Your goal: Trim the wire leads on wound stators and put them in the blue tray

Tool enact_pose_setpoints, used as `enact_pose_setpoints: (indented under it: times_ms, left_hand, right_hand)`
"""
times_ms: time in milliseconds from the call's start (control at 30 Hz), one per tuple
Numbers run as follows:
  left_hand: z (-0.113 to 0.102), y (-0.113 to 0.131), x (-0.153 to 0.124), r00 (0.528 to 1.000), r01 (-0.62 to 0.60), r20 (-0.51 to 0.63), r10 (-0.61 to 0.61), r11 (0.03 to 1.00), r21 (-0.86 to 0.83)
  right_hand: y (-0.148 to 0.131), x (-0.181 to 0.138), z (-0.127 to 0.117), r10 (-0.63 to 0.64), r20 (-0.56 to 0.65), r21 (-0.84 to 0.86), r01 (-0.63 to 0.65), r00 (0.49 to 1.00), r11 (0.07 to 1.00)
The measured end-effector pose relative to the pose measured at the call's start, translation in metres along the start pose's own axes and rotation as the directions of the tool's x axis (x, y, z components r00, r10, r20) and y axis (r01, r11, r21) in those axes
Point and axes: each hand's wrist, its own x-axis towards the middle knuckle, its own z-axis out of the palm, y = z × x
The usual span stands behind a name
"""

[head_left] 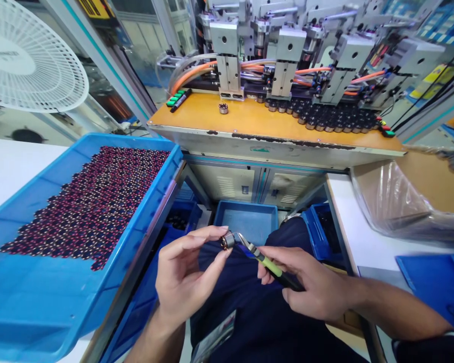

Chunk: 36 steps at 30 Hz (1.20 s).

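Observation:
My left hand [185, 275] pinches a small round metal part [227, 240] between thumb and fingertips, low in the middle of the view above my lap. My right hand [310, 285] grips a small pair of cutters [267, 262] with green and black handles. The metal tips of the cutters touch the part. A large blue tray [30, 312] at my left holds several rows of dark round parts [94, 201] with red marks.
An orange-topped machine table [249, 121] stands ahead with one loose part [223, 108], marker pens [179, 99] and a cluster of dark parts [333, 118]. A white fan [26, 60] is upper left. A clear plastic bag [397, 201] lies right. Blue bins [245, 222] sit below.

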Motion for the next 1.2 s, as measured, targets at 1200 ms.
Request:
enact_pose_setpoints:
  times_ms: [1200]
  left_hand:
    - [0.006, 0.002, -0.001, 0.991, 0.126, -0.036, -0.128, 0.990, -0.070]
  right_hand:
    - [-0.003, 0.010, 0.004, 0.140, -0.096, 0.113, -0.129, 0.986, 0.985]
